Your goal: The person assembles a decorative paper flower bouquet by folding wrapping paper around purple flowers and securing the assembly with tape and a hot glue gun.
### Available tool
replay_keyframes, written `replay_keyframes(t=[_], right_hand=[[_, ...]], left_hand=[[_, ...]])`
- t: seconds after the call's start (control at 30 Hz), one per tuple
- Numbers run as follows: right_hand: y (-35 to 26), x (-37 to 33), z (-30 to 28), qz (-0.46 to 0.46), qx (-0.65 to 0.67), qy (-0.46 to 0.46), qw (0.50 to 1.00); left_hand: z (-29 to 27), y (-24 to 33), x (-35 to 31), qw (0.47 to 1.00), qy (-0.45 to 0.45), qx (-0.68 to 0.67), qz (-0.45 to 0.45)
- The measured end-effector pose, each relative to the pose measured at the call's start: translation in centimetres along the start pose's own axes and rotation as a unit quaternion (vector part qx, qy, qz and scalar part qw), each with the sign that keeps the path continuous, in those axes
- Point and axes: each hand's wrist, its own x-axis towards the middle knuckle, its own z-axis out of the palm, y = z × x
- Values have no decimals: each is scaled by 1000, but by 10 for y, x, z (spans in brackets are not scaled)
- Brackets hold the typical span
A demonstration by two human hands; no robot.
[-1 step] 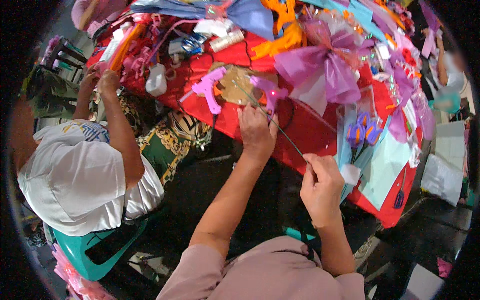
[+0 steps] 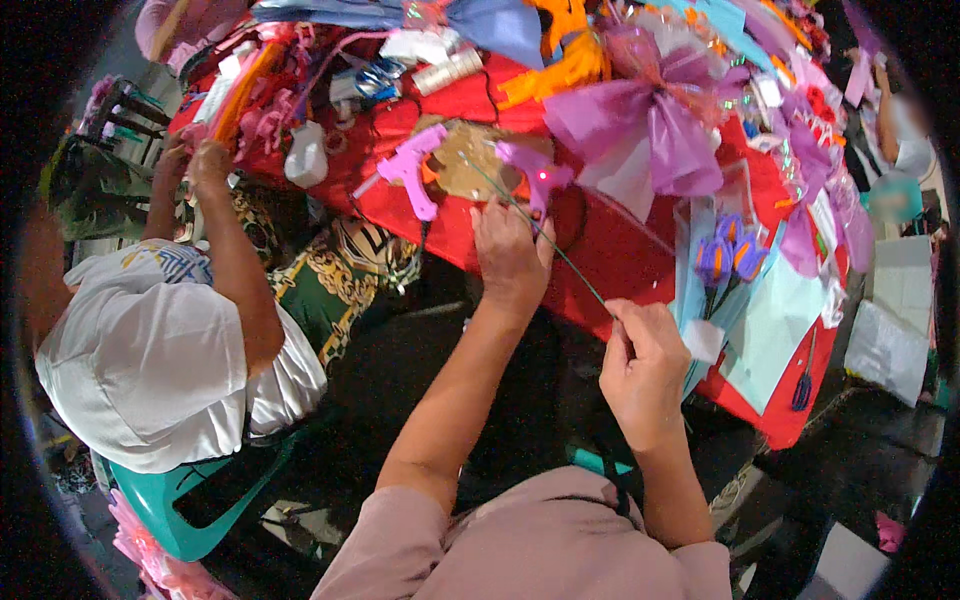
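Observation:
My right hand (image 2: 645, 372) pinches the near end of a thin green stem (image 2: 572, 266) between thumb and fingertips. The stem slants up and left past my left hand (image 2: 510, 250), its far tip over a brown board (image 2: 465, 180). My left hand's fingers are curled beside the handle of a purple glue gun (image 2: 537, 178) with a red light on it. Whether they grip that handle or the stem, I cannot tell. A second purple glue gun (image 2: 412, 170) lies on the board's left side, a glue stick poking out of its back.
A red-covered table (image 2: 610, 240) holds a purple wrapped bow (image 2: 650, 140), orange fuzzy strips (image 2: 560, 75), purple-and-orange fuzzy flowers (image 2: 730, 255) and pale blue sheets (image 2: 775, 335). At left, a person in a white shirt (image 2: 165, 350) works on a green chair (image 2: 195, 520). A white adapter (image 2: 305, 155) lies near that person.

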Motion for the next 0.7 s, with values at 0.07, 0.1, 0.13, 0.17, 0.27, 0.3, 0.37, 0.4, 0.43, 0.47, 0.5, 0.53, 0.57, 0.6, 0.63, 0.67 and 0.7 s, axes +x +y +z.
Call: replay_keyframes(t=[0.07,0.1,0.13,0.17,0.27,0.3,0.37,0.4,0.43,0.47,0.5,0.53,0.57,0.6,0.63,0.67,0.7], right_hand=[[2,-1,0,16,-23,-13,1000],[5,0,-1,22,-36,-18,999],[10,0,-1,32,-28,-22,999],[12,3,-1,28,-29,-21,999],[17,9,1,21,-31,-23,999],[17,11,2,21,-26,-31,999],[15,16,1,19,-18,-46,999],[14,18,2,19,-17,-49,998],[13,20,3,19,-16,-53,998],[12,23,3,18,-16,-56,998],[11,26,4,17,-19,-57,998],[11,28,6,15,-22,-59,998],[11,31,7,12,-26,-59,998],[11,32,9,12,-29,-58,998],[11,33,11,12,-32,-56,998],[11,33,13,10,-35,-55,998],[11,34,14,11,-38,-54,998]], left_hand=[[-1,1,0,1000,19,19,5],[-1,3,1,1000,9,17,0],[-2,5,2,1000,-1,16,-6],[-2,4,3,1000,-8,15,-11],[3,2,2,1000,13,18,8],[4,2,3,999,20,22,15],[4,1,3,997,33,57,35],[3,2,4,997,28,63,33],[3,2,4,997,23,70,31],[3,3,6,995,49,79,45],[4,3,7,992,75,88,59],[3,4,7,988,100,97,72],[2,6,8,989,96,90,69],[1,8,8,990,93,82,67],[0,8,8,991,89,74,64],[1,7,6,994,74,66,50],[2,5,4,996,60,59,35]])
